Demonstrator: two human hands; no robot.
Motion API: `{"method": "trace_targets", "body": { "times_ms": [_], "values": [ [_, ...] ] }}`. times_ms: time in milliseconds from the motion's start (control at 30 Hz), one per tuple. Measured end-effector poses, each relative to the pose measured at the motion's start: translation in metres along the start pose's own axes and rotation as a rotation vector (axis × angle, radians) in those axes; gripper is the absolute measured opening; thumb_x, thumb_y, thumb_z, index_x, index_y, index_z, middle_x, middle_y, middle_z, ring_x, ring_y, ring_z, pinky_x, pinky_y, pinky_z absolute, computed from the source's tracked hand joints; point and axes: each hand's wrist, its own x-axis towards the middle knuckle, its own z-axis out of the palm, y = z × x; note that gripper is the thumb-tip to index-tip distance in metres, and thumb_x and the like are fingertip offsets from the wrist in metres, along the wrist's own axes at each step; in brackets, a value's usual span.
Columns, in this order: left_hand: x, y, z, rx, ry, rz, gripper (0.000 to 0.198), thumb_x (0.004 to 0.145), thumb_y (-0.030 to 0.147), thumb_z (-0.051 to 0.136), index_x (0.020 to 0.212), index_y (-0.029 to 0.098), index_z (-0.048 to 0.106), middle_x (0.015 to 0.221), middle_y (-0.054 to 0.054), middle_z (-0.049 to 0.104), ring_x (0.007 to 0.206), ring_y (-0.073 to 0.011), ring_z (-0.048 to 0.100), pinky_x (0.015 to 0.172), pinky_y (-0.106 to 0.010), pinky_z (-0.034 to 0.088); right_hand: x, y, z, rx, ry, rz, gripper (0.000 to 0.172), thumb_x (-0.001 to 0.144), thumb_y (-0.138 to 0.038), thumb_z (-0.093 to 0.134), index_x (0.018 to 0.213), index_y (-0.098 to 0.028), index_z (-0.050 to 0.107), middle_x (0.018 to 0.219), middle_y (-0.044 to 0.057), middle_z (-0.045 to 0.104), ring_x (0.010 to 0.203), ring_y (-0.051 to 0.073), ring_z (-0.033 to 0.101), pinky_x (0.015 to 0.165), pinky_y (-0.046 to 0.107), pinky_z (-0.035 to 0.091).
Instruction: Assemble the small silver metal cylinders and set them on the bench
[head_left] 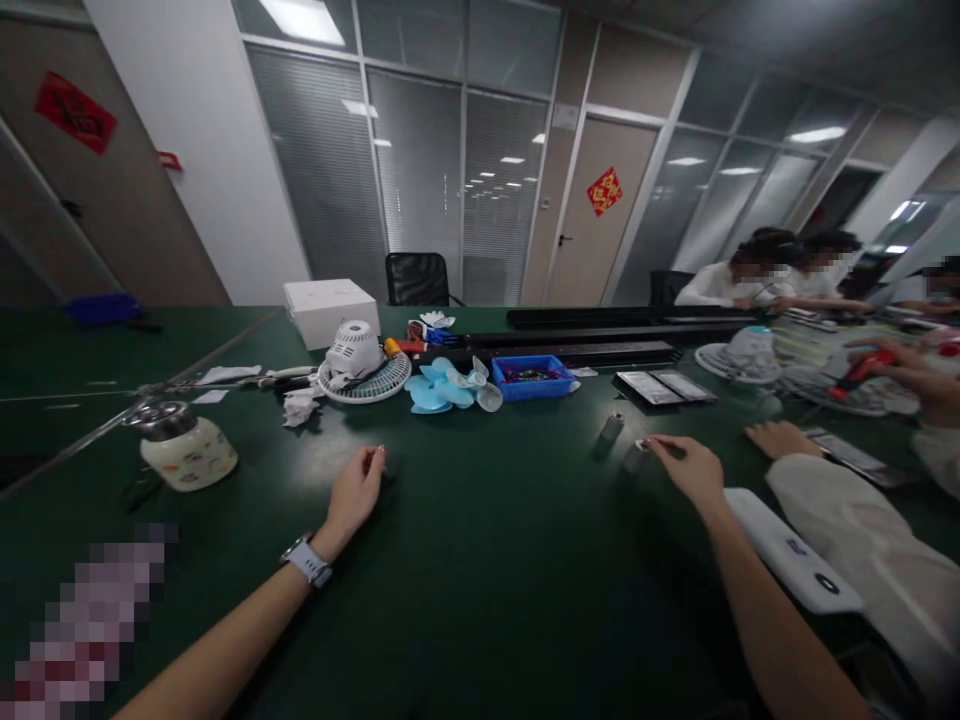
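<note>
My left hand (358,490) rests on its side on the dark green table (480,560), fingers curled in with nothing seen in them; a watch with a grey strap (307,560) is on that wrist. My right hand (686,465) lies palm down further right, its fingertips pinched on a small grey cylinder (636,456). A second small cylinder (611,425) stands just behind it, apart from my hand.
A white fan motor on its grille (360,365), pale blue fan blades (450,385), a blue parts tray (532,378), a white box (330,308) and a lidded cream jar (184,450) stand on the table. A co-worker's hand (780,438) and white sleeve (862,540) are at my right.
</note>
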Motion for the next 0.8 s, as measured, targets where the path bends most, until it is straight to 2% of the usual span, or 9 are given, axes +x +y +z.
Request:
{"method": "trace_targets", "body": {
  "times_ms": [100,267,533,700,800],
  "values": [
    [-0.002,0.0,0.0,0.033,0.003,0.029,0.042,0.09,0.052,0.036,0.095,0.019,0.06,0.079,-0.004,0.068,0.076,-0.021,0.063,0.067,-0.029,0.043,0.002,0.005,0.001,0.05,-0.074,0.105,0.045,0.072,-0.059,0.062,0.086,-0.019,0.078,0.08,0.009,0.074,0.073,0.025,0.066,0.066,0.034,0.048],
    [-0.015,0.005,-0.001,0.028,0.025,0.005,0.037,0.091,0.049,0.037,0.096,0.018,0.058,0.082,-0.005,0.069,0.079,-0.0202,0.064,0.069,-0.028,0.042,-0.002,-0.003,0.0,0.081,-0.075,0.087,0.04,0.074,-0.052,0.063,0.089,-0.018,0.077,0.08,0.009,0.074,0.075,0.024,0.067,0.068,0.032,0.049],
    [-0.044,0.006,-0.006,0.057,0.079,0.003,0.036,0.092,0.048,0.038,0.094,0.018,0.06,0.083,-0.006,0.07,0.079,-0.0205,0.064,0.07,-0.028,0.041,-0.01,-0.005,0.002,0.193,-0.006,0.08,0.044,0.074,-0.054,0.063,0.089,-0.014,0.077,0.073,0.009,0.072,0.066,0.021,0.064,0.065,0.031,0.048],
    [-0.049,0.007,-0.008,0.063,0.07,-0.004,0.037,0.093,0.047,0.038,0.098,0.018,0.06,0.083,-0.007,0.071,0.079,-0.0207,0.064,0.069,-0.028,0.041,-0.011,-0.005,0.001,0.252,0.028,0.055,0.044,0.073,-0.054,0.063,0.089,-0.015,0.077,0.073,0.009,0.073,0.066,0.021,0.065,0.06,0.029,0.047],
    [-0.048,0.007,-0.008,0.077,0.057,-0.007,0.037,0.093,0.048,0.037,0.098,0.019,0.06,0.083,-0.007,0.071,0.079,-0.0211,0.064,0.068,-0.028,0.041,-0.01,-0.006,0.001,0.248,0.002,0.042,0.043,0.072,-0.053,0.064,0.089,-0.016,0.078,0.074,0.01,0.073,0.067,0.022,0.065,0.06,0.03,0.046]
  ]
}}
